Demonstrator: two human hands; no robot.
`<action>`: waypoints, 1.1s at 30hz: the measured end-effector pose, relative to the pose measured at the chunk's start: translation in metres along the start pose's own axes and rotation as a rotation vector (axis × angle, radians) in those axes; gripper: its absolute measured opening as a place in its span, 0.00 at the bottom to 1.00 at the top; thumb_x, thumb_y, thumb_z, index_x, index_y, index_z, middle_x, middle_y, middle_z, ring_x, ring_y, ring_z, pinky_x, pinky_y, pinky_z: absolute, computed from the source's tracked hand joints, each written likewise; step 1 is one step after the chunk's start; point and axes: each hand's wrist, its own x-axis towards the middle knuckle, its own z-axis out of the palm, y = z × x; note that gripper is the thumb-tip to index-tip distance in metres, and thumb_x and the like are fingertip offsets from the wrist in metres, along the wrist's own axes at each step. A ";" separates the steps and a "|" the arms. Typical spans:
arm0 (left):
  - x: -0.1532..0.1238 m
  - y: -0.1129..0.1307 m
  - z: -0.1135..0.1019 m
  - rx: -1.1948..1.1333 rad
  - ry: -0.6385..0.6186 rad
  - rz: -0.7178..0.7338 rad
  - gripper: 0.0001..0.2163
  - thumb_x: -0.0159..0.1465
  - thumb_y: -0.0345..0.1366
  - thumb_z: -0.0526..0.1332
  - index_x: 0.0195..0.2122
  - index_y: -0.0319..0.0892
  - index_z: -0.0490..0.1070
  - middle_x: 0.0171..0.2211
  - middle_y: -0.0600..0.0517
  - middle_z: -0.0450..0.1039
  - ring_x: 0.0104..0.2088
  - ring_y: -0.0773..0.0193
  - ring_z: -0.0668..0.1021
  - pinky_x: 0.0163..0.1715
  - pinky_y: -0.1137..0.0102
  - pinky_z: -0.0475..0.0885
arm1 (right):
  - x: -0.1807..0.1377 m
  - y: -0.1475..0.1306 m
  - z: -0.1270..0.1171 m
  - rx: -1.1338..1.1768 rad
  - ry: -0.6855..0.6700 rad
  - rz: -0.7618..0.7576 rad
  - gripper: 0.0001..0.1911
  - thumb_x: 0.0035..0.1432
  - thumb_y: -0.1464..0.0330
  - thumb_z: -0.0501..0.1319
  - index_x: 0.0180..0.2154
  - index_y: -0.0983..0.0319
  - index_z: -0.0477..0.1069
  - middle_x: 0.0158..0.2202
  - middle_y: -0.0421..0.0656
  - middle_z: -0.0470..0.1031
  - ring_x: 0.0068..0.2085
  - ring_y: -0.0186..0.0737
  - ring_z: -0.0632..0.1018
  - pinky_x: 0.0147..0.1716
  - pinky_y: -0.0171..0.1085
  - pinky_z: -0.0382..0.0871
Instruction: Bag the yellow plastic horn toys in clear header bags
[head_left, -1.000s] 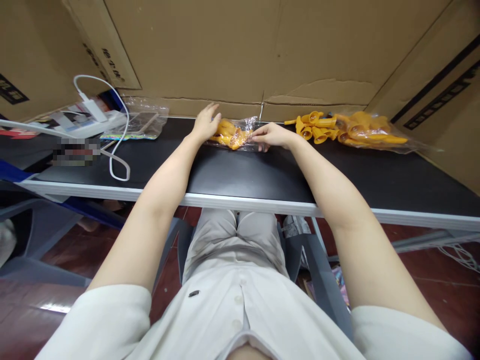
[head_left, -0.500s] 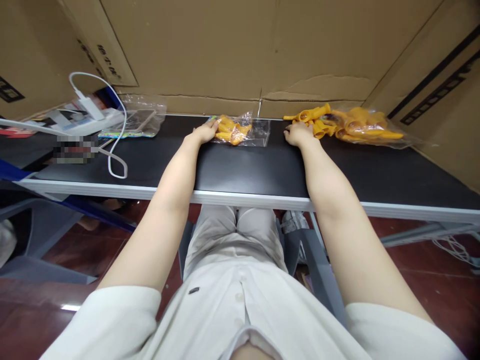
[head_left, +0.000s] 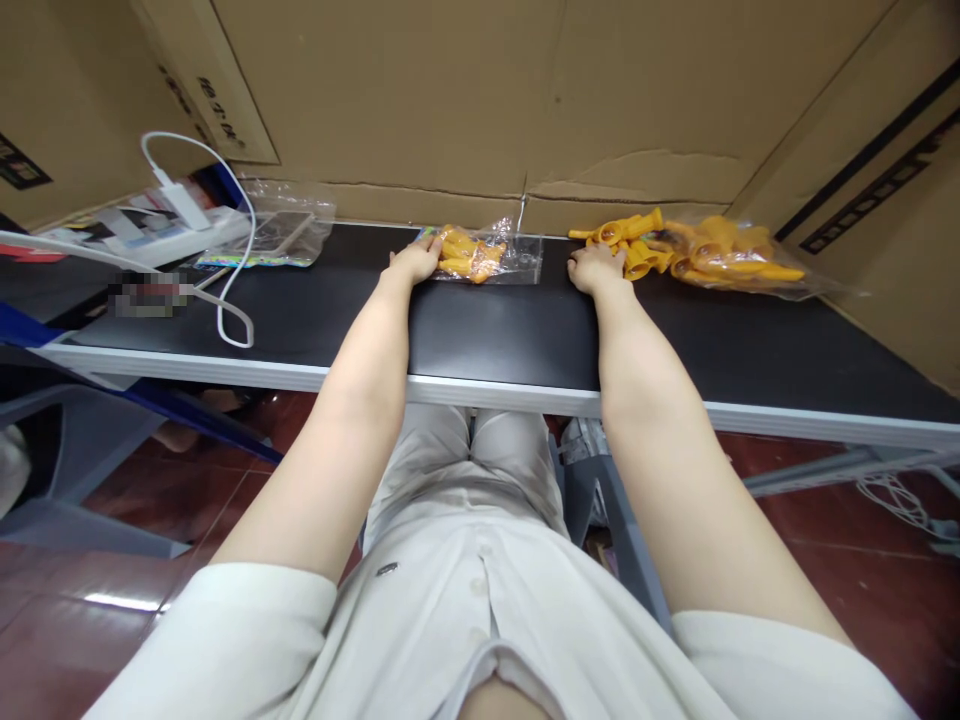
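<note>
A small clear plastic bag [head_left: 499, 258] with several yellow plastic parts in it lies on the black table [head_left: 465, 330] near the cardboard wall. My left hand [head_left: 414, 262] rests at the bag's left end, fingers curled onto it. My right hand [head_left: 592, 268] lies knuckles-up on the table right of the bag, its fingers closed at the edge of a loose pile of yellow parts [head_left: 626, 242]. What those fingers hold is hidden. Behind the pile lies a larger clear bag of yellow parts [head_left: 731, 255].
Tall cardboard sheets [head_left: 480, 100] wall in the back and right. At the left lie a white charger with a looping cable [head_left: 225, 250], an empty clear bag [head_left: 289, 225] and papers. The table's pale front edge [head_left: 480, 392] runs across my forearms; a grey chair stands below.
My right hand left the small bag and moved right to the pile of loose yellow parts. My left hand shifted to the bag's left end and stays there.
</note>
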 end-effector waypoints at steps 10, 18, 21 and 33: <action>-0.008 0.007 -0.007 -0.030 -0.037 -0.041 0.29 0.80 0.49 0.43 0.79 0.51 0.59 0.77 0.50 0.62 0.77 0.51 0.65 0.77 0.54 0.56 | -0.018 -0.014 -0.030 0.053 0.054 -0.017 0.28 0.72 0.71 0.53 0.70 0.66 0.70 0.72 0.60 0.66 0.71 0.62 0.69 0.74 0.69 0.48; -0.012 0.013 -0.009 0.002 -0.054 -0.038 0.30 0.79 0.50 0.41 0.80 0.51 0.58 0.77 0.50 0.62 0.78 0.49 0.63 0.79 0.49 0.52 | -0.023 -0.011 -0.031 0.096 0.156 0.079 0.30 0.70 0.73 0.54 0.71 0.62 0.66 0.79 0.55 0.52 0.76 0.61 0.55 0.72 0.65 0.48; -0.013 0.014 -0.009 0.006 -0.054 -0.050 0.30 0.79 0.50 0.42 0.79 0.51 0.58 0.78 0.50 0.61 0.78 0.49 0.63 0.78 0.48 0.52 | -0.025 -0.015 -0.030 0.104 0.058 0.135 0.29 0.69 0.76 0.54 0.69 0.66 0.69 0.79 0.58 0.53 0.74 0.63 0.59 0.71 0.64 0.47; -0.010 0.008 -0.005 -0.039 -0.044 -0.012 0.31 0.77 0.51 0.42 0.78 0.55 0.62 0.77 0.50 0.63 0.78 0.44 0.64 0.77 0.40 0.52 | -0.027 -0.016 -0.039 0.128 0.242 0.082 0.28 0.75 0.62 0.50 0.71 0.61 0.66 0.68 0.61 0.65 0.66 0.67 0.69 0.63 0.62 0.65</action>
